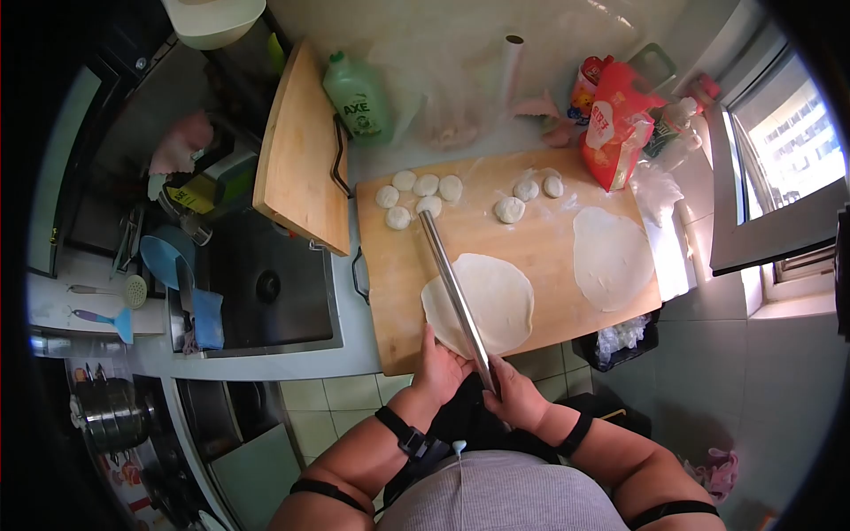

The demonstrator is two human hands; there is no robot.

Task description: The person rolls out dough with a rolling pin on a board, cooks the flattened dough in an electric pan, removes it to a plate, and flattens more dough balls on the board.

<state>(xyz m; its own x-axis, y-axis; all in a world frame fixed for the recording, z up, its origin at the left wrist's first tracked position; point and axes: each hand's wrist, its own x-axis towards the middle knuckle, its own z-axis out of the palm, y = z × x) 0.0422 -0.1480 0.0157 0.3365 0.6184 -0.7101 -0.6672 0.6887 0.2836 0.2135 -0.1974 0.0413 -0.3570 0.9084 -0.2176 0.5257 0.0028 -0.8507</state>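
Note:
A long metal rolling pin (450,288) lies slantwise across a flattened dough sheet (503,301) on the wooden board (553,252). My right hand (516,396) is closed around the pin's near end, at the board's front edge. My left hand (438,369) is at the near left edge of that sheet, thumb and fingers apart, with its fingertips close to the pin. I cannot tell whether they touch the pin. On the right of the board lies a second dough sheet (611,258). Several small dough pieces (426,184) sit at the back left, and three dough balls (509,210) at the back middle.
Left of the board are an upright wooden cutting board (305,150) and a dark sink (266,305). Behind stand a green AXE bottle (357,99) and a red bag (611,124). An open window (788,133) juts in at right, above a bin (617,339).

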